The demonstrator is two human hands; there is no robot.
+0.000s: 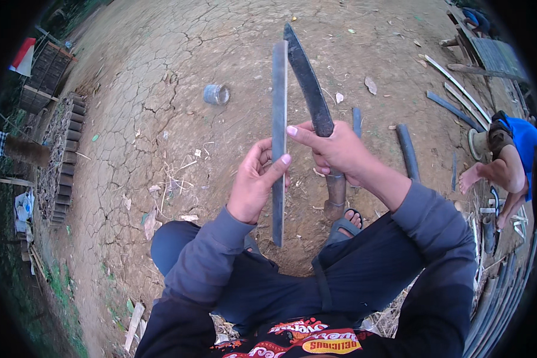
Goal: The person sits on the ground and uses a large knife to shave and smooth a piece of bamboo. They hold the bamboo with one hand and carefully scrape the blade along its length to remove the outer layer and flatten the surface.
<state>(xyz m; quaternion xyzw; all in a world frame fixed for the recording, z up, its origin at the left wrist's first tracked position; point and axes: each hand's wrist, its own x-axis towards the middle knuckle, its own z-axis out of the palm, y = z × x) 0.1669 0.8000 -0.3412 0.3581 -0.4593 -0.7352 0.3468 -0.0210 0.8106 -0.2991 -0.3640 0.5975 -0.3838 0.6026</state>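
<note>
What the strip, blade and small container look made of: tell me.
Strip in the left hand: probably split bamboo or wood, smooth grey face, with a paler brownish edge. Blade in the right hand: likely steel, dark and dull, judging by its thin, pointed shape. Container: glass or clear plastic, perhaps; its rim looks shiny and translucent.

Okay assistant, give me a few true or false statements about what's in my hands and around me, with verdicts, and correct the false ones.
1. The left hand holds a flat bamboo strip. True.
2. The right hand is empty. False: the right hand grips a machete.
3. A cylindrical container lies on the ground, left of the strip. True.
4. Your feet are bare. False: you wear sandals.
</note>
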